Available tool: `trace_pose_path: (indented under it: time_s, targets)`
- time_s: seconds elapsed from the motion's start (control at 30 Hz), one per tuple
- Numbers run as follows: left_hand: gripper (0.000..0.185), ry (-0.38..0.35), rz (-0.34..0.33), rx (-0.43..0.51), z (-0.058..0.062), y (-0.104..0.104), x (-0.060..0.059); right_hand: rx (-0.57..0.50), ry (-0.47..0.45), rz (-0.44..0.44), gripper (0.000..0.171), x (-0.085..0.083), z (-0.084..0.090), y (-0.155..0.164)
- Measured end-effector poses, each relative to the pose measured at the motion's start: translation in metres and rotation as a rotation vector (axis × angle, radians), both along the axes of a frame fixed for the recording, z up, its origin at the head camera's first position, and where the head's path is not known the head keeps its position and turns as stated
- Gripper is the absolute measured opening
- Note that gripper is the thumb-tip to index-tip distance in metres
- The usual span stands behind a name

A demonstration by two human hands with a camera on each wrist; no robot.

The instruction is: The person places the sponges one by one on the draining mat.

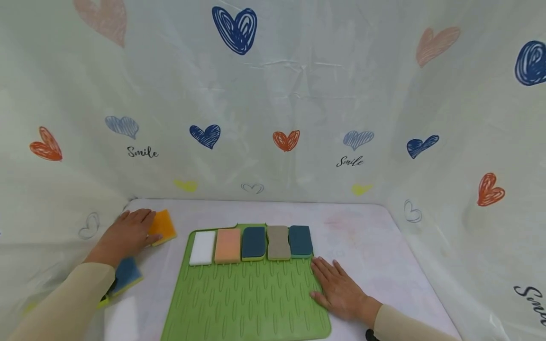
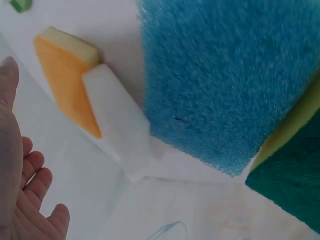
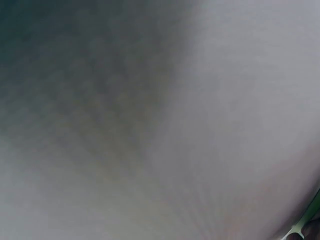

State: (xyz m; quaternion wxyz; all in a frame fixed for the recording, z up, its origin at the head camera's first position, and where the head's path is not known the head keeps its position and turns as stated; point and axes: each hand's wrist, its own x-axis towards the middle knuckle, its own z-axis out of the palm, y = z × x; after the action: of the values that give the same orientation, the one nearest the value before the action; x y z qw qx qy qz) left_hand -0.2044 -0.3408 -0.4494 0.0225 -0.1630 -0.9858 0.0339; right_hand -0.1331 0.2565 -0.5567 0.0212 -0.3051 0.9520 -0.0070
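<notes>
Spread fingers of my left hand [image 1: 132, 233] reach beside an orange sponge [image 1: 164, 226] at the table's far left; the thumb lies close to it, and whether it touches cannot be seen. In the left wrist view that hand [image 2: 30, 185] is apart from the orange sponge [image 2: 65, 80] and a white sponge [image 2: 117, 117]. My right hand [image 1: 339, 288] rests flat at the right edge of a green ridged mat [image 1: 247, 303]. Along the mat's far edge stand a white sponge [image 1: 202, 247], a peach sponge [image 1: 228, 246], a dark blue sponge [image 1: 253, 243], a taupe sponge [image 1: 279, 242] and another dark blue sponge [image 1: 301, 241].
Below the left forearm lie a blue sponge [image 1: 127, 274], a yellow-edged sponge [image 1: 104, 301] mostly hidden by the sleeve, and a white block [image 1: 121, 319]. A heart-printed sheet [image 1: 273, 104] hangs behind and around the white table [image 1: 375, 241]. The right wrist view is mostly blurred.
</notes>
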Motion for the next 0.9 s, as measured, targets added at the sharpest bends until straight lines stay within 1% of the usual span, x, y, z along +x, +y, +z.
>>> trace_pose_path:
  time_s: [0.07,0.27,0.37,0.5,0.6,0.7,0.8,0.9]
  targets:
    - [0.074,-0.009,0.003,-0.020,-0.004,-0.004,-0.005,0.000,-0.005,-0.007,0.080,0.000,-0.001,0.000]
    - [0.074,0.015,-0.008,-0.036,-0.016,-0.009,-0.014,-0.014,-0.018,-0.009,0.079,0.000,-0.001,0.001]
    - [0.080,0.006,0.010,-0.025,-0.022,-0.011,-0.018,-0.012,-0.008,-0.004,0.078,-0.001,-0.001,0.001]
    - [0.091,-0.002,0.035,-0.017,-0.027,-0.013,-0.021,-0.002,-0.021,-0.008,0.078,-0.001,0.001,0.000]
    - [0.093,0.010,0.040,-0.036,-0.029,-0.014,-0.023,0.003,-0.037,-0.010,0.079,-0.001,0.002,-0.001]
    - [0.092,0.014,0.047,-0.049,-0.027,-0.014,-0.024,0.007,-0.044,-0.012,0.079,0.000,0.003,-0.002]
    - [0.093,0.006,0.057,-0.050,-0.026,-0.012,-0.024,0.012,-0.046,-0.014,0.079,0.000,0.004,-0.002]
    - [0.095,0.022,0.062,-0.048,-0.028,-0.011,-0.025,0.013,-0.052,-0.019,0.079,-0.001,0.004,-0.001]
